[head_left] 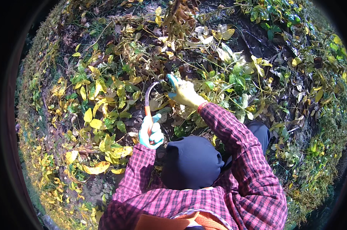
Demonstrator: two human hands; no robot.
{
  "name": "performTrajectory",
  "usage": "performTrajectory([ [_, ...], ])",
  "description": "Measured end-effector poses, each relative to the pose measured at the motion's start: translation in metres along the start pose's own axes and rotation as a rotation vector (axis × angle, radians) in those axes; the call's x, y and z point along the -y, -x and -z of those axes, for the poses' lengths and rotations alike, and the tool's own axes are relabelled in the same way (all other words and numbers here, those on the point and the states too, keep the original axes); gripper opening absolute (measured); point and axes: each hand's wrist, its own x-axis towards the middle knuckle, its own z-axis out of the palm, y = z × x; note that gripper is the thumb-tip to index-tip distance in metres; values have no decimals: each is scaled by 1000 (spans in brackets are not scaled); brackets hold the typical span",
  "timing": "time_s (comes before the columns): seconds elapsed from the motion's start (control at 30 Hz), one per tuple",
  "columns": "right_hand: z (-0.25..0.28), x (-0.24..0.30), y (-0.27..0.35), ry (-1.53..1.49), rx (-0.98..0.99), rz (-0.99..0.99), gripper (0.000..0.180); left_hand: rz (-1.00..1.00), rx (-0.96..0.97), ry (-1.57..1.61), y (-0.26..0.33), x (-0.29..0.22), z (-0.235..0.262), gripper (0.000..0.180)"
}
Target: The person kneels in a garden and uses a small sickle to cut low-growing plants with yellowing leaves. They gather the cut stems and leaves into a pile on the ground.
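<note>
My left hand (150,132), in a pale teal glove, is closed around the orange handle of a sickle (147,100). The curved blade arcs up and to the right, its tip close to the fingers of my right hand. My right hand (184,92) wears a yellow glove with teal fingers and reaches in among stems and dry leaves. Its thumb and forefinger are apart, with nothing visible between them; the other fingers are partly hidden. Beyond the hands is a bean plant (180,21) with clustered brown pods.
A dark-clothed knee (192,163) is between my forearms. Yellowing leaves (98,123) spread at the left, and green leafy plants (238,74) grow at the right. Dark soil (254,38) and dry stalks show between the plants. Denser growth lines the outer edges.
</note>
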Motion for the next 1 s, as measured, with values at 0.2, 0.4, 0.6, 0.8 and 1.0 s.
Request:
performTrajectory([
  [0.2, -14, 9, 1, -364, 234, 32, 22, -176, -19, -155, 29, -15, -12, 41],
  [0.4, 64, -53, 39, 141, -556, 87, 49, -165, -390, -1044, 24, 4, -30, 39],
  [0.6, 65, -88, 95, 175, -29, -465, 107, -85, -257, -1040, -29, 27, -52, 42],
  [0.8, 18, -48, 85, -138, 70, -268, 48, -132, 12, -784, -54, 36, -50, 59],
  [1.0, 80, -48, 53, -1117, -459, -164, 58, -138, 149, -650, -64, 35, -43, 56],
])
